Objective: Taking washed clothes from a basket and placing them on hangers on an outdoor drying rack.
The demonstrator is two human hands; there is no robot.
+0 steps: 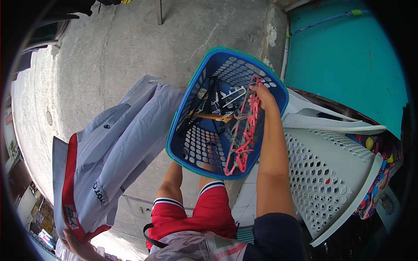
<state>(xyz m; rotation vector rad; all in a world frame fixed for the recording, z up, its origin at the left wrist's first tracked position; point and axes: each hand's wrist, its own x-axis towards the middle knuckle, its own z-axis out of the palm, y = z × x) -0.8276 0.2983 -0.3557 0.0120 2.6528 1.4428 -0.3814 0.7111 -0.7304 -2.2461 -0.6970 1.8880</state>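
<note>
My left hand [80,249] is closed on the collar end of a light grey shirt [126,126] with a red inner neckband. The shirt hangs out to the left, its far end beside the basket. My right hand [263,95] reaches into a blue laundry basket [272,82] with a green rim and grips the upper end of a pink clip hanger [249,126]. Several clothespins line that hanger. In the basket's bottom lie a white hanger [234,96], a wooden hanger [213,116] and dark hangers [214,100], partly overlapping.
At the right stands a pale grey perforated basket [324,178] beside a white plastic chair [331,115] and colourful patterned cloth [368,204]. A teal panel [344,61] rises behind them. Concrete ground [143,39] stretches ahead. Dark clothes [45,32] hang at the far left.
</note>
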